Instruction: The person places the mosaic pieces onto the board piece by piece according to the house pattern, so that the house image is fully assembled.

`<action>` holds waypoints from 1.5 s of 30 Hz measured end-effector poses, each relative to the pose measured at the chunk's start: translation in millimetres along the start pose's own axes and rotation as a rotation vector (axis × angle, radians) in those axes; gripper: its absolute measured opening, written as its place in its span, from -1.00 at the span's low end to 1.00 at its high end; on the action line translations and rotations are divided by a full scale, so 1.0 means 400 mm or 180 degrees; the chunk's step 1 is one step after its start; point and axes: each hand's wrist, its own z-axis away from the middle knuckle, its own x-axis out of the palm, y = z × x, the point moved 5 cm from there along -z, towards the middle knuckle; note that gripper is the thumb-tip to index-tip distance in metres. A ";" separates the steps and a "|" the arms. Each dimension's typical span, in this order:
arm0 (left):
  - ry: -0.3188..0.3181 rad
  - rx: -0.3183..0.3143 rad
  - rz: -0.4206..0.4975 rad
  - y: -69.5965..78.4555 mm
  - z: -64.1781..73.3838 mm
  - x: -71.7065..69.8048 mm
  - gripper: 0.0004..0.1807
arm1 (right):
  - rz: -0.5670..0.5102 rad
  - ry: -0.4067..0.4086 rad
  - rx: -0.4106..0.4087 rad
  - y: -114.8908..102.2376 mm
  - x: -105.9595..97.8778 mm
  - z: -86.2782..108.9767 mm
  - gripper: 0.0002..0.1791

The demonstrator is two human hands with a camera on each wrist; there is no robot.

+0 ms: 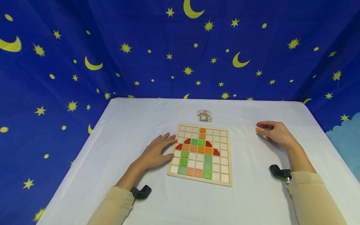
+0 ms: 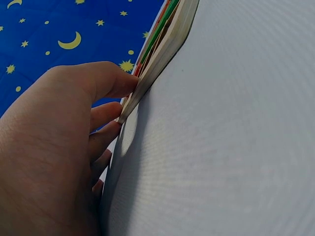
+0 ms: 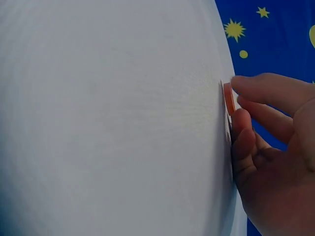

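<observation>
A square wooden board (image 1: 231, 168) with a grid of white squares lies on the table, with red, orange, salmon and green pieces set in some cells. At its left edge rests my left hand (image 1: 157, 152), fingers spread and thumb touching the rim. The left wrist view shows the left hand (image 2: 64, 118) against the board's side (image 2: 157, 61). Off to the right of the board, my right hand (image 1: 274, 132) pinches a small orange disc (image 1: 258, 129) at the tabletop. Seen edge-on in the right wrist view, the orange disc (image 3: 229, 99) sits between thumb and fingertips of the right hand (image 3: 275, 142).
Behind the board lies a small pattern card (image 1: 204, 116) with a similar coloured figure. White cloth (image 1: 140, 109) covers the table. A blue curtain (image 1: 157, 31) with yellow moons and stars stands around the back and sides. Black wrist devices (image 1: 142, 192) jut from both sleeves.
</observation>
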 end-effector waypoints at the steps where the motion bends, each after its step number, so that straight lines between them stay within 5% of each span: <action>1: 0.0004 0.0014 0.0010 0.000 0.002 0.000 -0.37 | 0.0045 -0.0046 -0.0016 0.000 0.003 0.001 -0.35; 22: -0.0004 0.0015 -0.0002 -0.003 0.004 0.002 -0.37 | 0.0181 -0.0068 -0.0164 -0.017 0.018 0.000 -0.45; 45: 0.0006 0.0036 0.0007 -0.002 -0.001 0.002 -0.37 | 0.0211 -0.0198 -0.0482 -0.121 0.087 -0.009 -0.44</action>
